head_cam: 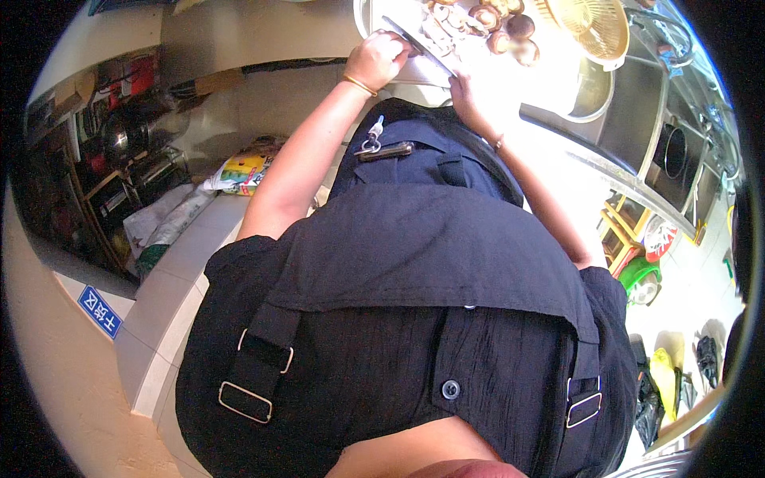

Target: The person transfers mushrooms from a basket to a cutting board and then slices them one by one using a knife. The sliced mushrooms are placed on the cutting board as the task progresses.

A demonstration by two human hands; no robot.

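Note:
At the top of the view my right hand [472, 95] grips the handle end of a kitchen knife, its blade [427, 52] slanting up and leftward over a white cutting board [382, 13]. My left hand [379, 57], with a yellow bangle on the wrist, has its fingers curled close against the near side of the blade. What lies beneath those fingers is hidden. Beyond the blade is a pile of sliced mushrooms [445, 27]. Several brown-capped mushrooms, which look like shiitake [520, 27], sit to the right of the slices. Glare washes out much of the board and my right hand.
A yellow plastic basket [615, 45] stands at the upper right, above a round metal bowl [597, 98]. A steel counter edge [633, 185] curves down the right side. At left, a printed sack [242, 173] lies by a tiled ledge [173, 293]. A green basin [639, 272] is low at right.

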